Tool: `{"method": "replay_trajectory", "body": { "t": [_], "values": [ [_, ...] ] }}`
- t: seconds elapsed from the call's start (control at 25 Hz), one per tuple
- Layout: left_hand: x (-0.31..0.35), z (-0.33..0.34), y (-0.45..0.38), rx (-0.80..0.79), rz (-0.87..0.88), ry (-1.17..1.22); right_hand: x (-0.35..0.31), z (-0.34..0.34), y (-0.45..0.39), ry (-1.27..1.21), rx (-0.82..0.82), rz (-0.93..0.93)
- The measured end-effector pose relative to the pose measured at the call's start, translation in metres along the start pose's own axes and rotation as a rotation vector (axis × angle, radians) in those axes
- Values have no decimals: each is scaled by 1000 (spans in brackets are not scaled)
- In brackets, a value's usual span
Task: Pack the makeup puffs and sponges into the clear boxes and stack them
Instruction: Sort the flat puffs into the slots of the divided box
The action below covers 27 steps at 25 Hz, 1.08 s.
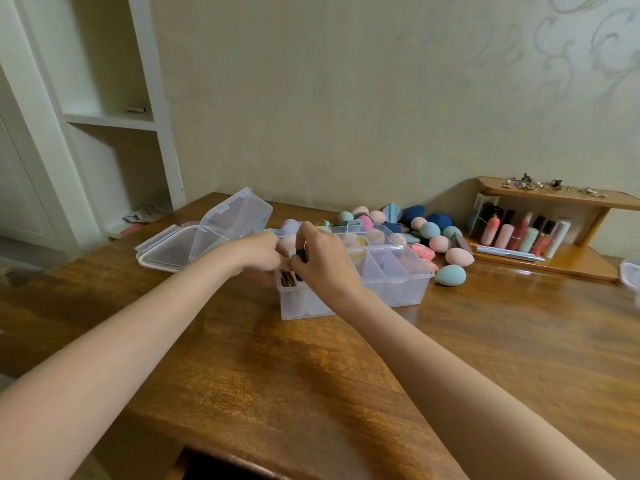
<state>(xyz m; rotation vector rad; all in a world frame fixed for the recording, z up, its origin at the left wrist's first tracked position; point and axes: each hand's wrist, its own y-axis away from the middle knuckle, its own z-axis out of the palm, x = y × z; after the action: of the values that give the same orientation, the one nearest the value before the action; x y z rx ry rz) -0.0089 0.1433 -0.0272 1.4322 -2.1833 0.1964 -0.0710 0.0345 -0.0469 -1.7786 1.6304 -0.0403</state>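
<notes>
A clear divided box (391, 282) stands open mid-table, with pastel sponges in its back compartments. Both hands meet over its left end. My right hand (323, 258) grips a dark puff and pushes it down into the left compartment, where brown puffs (287, 279) stand on edge. My left hand (258, 252) pinches at the same spot, fingers curled; what it holds is hidden. A pile of loose sponges (429, 230), pink, teal and navy, lies behind and right of the box. One teal sponge (450, 274) lies beside the box's right end.
A second clear box (180, 249) with its lid (239, 216) tilted up sits to the left. A wooden shelf (554, 261) with lipsticks and bottles stands at back right. A white shelving unit (114, 119) rises at left. The wooden table (311, 375) edge is near me.
</notes>
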Motion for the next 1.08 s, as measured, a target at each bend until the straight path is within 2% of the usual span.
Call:
{"method": "replay_trajectory", "body": {
  "t": [0.2, 0.28, 0.4, 0.52, 0.6, 0.72, 0.84, 0.92, 1.08],
  "values": [
    [-4, 0, -2, -56, 47, -85, 9, 8, 4, 116, -140, -48],
    [-5, -2, -2, -116, 56, -78, 12, 3, 3, 143, -268, -81],
    [-6, -8, -2, -178, 61, -52, 13, -2, 0, 78, -367, -54],
    [-8, -11, -6, -134, 88, -101, 11, -4, -1, 3, -301, -18],
    [-7, -10, -7, -122, 92, -164, 13, -4, -2, 61, -262, -52],
    [-3, -11, -3, -133, 101, -278, 14, -1, -3, 141, -344, -94],
    [6, -20, 2, 26, 133, -231, 13, -9, -6, 72, -372, -98],
    [15, -23, -1, 130, 189, -172, 19, -22, -12, 15, -292, -80],
    [39, -10, -20, 101, 316, -171, 64, -65, -32, 19, -78, 106]
  ]
}}
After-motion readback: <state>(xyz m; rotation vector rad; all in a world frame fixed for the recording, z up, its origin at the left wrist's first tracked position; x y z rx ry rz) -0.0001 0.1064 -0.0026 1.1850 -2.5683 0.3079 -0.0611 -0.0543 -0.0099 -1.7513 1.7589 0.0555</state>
